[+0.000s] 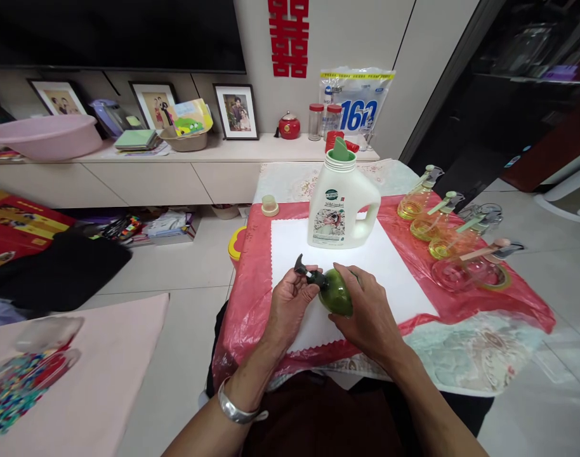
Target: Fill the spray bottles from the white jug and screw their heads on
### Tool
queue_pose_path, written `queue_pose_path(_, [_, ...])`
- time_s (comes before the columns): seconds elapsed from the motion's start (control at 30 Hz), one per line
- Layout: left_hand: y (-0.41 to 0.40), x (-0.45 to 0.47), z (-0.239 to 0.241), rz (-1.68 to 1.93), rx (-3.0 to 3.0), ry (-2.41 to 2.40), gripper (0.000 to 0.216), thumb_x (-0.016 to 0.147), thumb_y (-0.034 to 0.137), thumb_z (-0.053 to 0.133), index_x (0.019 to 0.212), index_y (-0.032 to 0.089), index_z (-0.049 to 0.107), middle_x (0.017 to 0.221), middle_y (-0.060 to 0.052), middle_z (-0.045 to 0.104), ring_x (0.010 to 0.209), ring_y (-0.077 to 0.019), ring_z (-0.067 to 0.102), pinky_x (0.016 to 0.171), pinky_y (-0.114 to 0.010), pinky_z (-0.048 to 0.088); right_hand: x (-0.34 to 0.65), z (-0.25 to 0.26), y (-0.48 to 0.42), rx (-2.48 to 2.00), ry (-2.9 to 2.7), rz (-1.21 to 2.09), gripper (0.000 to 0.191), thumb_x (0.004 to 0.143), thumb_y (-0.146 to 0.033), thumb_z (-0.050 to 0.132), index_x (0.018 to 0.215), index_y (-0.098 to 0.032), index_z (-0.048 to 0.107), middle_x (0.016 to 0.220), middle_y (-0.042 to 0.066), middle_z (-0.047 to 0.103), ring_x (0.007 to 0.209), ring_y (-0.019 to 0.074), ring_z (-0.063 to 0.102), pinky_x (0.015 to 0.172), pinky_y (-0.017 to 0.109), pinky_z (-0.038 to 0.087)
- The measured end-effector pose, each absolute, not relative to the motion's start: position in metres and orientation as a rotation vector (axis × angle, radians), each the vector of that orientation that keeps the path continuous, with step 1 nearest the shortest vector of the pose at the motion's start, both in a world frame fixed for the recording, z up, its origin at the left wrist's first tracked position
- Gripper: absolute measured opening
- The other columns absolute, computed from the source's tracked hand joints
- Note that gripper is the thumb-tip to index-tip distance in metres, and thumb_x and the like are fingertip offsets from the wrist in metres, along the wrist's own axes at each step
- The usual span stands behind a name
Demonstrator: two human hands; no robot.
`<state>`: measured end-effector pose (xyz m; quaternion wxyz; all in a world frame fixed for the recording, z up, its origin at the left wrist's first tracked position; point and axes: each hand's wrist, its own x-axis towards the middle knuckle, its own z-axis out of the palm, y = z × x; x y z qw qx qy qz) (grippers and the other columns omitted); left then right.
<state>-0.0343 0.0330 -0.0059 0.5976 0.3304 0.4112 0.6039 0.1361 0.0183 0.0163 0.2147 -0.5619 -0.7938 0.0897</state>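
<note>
My right hand (369, 304) is wrapped around a dark green pump bottle (336, 293), which lies tilted on its side above the white sheet (404, 292). With fingers closed, my left hand (294, 299) grips the black pump head (313, 277) at the bottle's neck. Whether the pump head is screwed on or loose I cannot tell. Just beyond my hands stands a large white detergent jug (335, 197), uncapped, with a green spout showing in its mouth. A pale translucent cap (270, 204) rests on the red plastic cover (252, 279) to the left.
Several clear bottles with yellow liquid (421, 200) and a pink bottle (456, 273) stand along the table's right side. Behind is a low cabinet (151, 181) with framed photos and a red pot (289, 125). A pink-covered surface (123, 355) with small colourful pieces lies at lower left.
</note>
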Motion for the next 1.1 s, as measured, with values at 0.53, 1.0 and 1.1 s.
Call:
queue_pose_path(0.53, [0.031, -0.041, 0.001, 1.393, 0.753, 0.848, 0.038, 0.068, 0.028, 0.089, 0.103, 0.02, 0.076, 0.101, -0.004, 0.075, 0.096, -0.0163, 0.066, 0.09, -0.027, 0.049, 0.128, 0.01, 0.012, -1.507, -2.028, 0.51, 0.094, 0.065, -0.017, 0.076, 0.148, -0.029, 0.035, 0.141, 0.011, 0.053, 0.128, 0.0345, 0.05, 0.104, 0.056, 0.046])
queue_pose_path(1.0, [0.034, -0.047, 0.008, 1.375, 0.811, 0.819, 0.034, 0.065, 0.029, 0.091, 0.095, 0.02, 0.077, 0.096, -0.002, 0.074, 0.09, -0.0148, 0.064, 0.085, -0.025, 0.049, 0.129, 0.02, 0.009, -1.524, -1.879, 0.754, 0.091, 0.064, -0.021, 0.081, 0.145, -0.034, 0.04, 0.141, 0.005, 0.055, 0.129, 0.0299, 0.052, 0.106, 0.053, 0.045])
queue_pose_path(1.1, [0.034, -0.049, 0.01, 1.322, 0.875, 0.763, 0.036, 0.072, 0.034, 0.088, 0.104, 0.021, 0.077, 0.099, -0.005, 0.074, 0.098, -0.018, 0.065, 0.092, -0.029, 0.049, 0.129, 0.022, 0.008, -1.533, -1.839, 0.815, 0.093, 0.063, -0.021, 0.082, 0.145, -0.034, 0.04, 0.141, 0.005, 0.055, 0.129, 0.0296, 0.052, 0.105, 0.052, 0.046])
